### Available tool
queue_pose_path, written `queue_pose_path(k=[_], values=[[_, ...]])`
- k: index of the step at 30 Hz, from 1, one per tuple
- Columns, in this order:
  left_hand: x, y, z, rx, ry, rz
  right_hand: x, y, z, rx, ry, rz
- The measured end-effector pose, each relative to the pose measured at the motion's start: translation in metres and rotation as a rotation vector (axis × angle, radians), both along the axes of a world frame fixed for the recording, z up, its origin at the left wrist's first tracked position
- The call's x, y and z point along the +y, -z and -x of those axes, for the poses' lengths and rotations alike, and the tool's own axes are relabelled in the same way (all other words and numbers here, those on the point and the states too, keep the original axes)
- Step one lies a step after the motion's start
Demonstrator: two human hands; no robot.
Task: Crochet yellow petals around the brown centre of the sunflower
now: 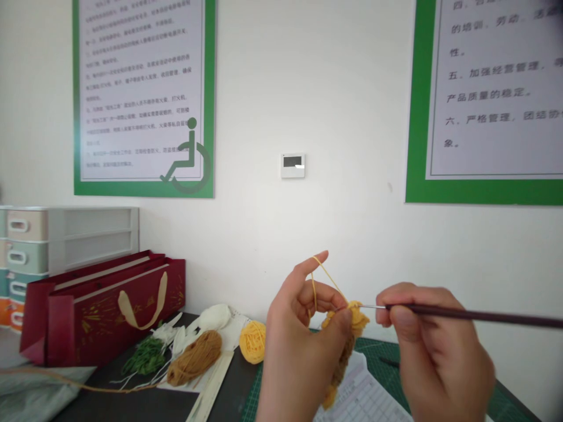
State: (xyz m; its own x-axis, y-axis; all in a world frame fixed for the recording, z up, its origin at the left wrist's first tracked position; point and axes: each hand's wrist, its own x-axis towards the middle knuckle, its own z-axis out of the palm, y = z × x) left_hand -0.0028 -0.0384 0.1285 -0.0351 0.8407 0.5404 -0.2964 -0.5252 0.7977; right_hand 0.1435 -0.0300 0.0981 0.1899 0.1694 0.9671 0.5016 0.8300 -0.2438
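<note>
A dark surface (145, 404) with a green cutting mat (382, 357) stands against a white wall hung with green-framed notices (145, 97). On it lie a yellow yarn ball (253, 341), a tan skein (196, 357) and a red gift bag (103, 313). Raised above the mat, the left hand (299, 340) has its grip pinched closed on a fuzzy yellow crochet piece (347, 337), with yarn looped over the forefinger; the right hand (435, 351) has its grip closed on a slim dark crochet hook (461, 315).

You work yellow yarn (347, 319) with a dark hook (461, 315), beside a dark-red gold-patterned bag (88, 316) and a green mat (382, 357).
</note>
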Motion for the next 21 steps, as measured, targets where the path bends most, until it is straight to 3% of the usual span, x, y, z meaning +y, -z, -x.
queue_pose_path(k=[3, 6, 9, 12, 14, 16, 18, 20, 21], values=[[-0.001, -0.006, 0.008, -0.034, 0.154, 0.056, 0.004, -0.003, -0.001, 0.195, -0.374, 0.277], [-0.002, -0.008, 0.012, -0.068, 0.259, 0.132, 0.008, -0.007, 0.003, 0.281, -0.76, 0.441], [-0.002, -0.008, 0.011, -0.109, 0.28, 0.142, 0.012, -0.005, 0.009, 0.273, -0.892, 0.444], [-0.002, -0.005, 0.009, -0.135, 0.255, 0.116, 0.014, 0.002, 0.016, 0.26, -0.792, 0.274], [-0.003, -0.003, 0.006, -0.13, 0.219, 0.1, 0.014, 0.005, 0.018, 0.233, -0.634, 0.107], [-0.004, -0.001, 0.004, -0.117, 0.184, 0.082, 0.014, 0.007, 0.015, 0.121, -0.386, -0.08], [-0.005, 0.0, 0.003, -0.117, 0.188, 0.09, 0.014, 0.008, 0.009, -0.067, -0.053, -0.288], [-0.006, -0.002, 0.003, -0.134, 0.28, 0.174, 0.014, 0.008, 0.003, -0.202, 0.21, -0.47], [-0.006, -0.003, 0.004, -0.144, 0.353, 0.236, 0.014, 0.008, 0.002, -0.214, 0.253, -0.527]])
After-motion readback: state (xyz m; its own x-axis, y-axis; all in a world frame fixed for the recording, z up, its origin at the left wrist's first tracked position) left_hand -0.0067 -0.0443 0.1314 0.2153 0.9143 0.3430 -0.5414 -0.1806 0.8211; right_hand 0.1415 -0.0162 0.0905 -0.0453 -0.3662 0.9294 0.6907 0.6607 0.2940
